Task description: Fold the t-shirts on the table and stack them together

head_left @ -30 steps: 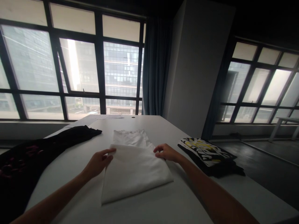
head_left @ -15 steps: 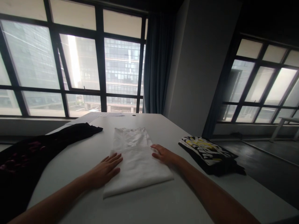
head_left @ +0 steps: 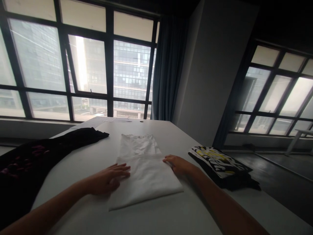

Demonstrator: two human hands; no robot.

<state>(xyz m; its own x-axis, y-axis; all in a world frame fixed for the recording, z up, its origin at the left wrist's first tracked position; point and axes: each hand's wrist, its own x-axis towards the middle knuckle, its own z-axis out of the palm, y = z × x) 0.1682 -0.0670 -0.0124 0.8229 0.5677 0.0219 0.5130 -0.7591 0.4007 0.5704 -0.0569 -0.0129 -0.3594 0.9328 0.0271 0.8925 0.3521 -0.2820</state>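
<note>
A white folded shirt (head_left: 146, 176) lies on the white table (head_left: 83, 215) in front of me, its neckline end farther off and a folded edge nearest me. My left hand (head_left: 109, 179) is at the shirt's left edge, fingers stretched out with the tips over the cloth. At the right edge is my right hand (head_left: 179, 164), fingers extended and the index fingertip by the cloth's side; its other fingers are partly hidden. Neither hand grips the fabric.
To the left a black garment with a pinkish print (head_left: 36, 156) drapes across the table. A stack of folded patterned clothes (head_left: 217, 161) sits near the right edge. Papers (head_left: 117, 119) lie at the far end, before the windows and a blue curtain (head_left: 166, 71).
Both hands have lifted slightly, the right one shifting outward along the shirt's edge. The shirt keeps its folded shape. The whole view has tilted a little.
</note>
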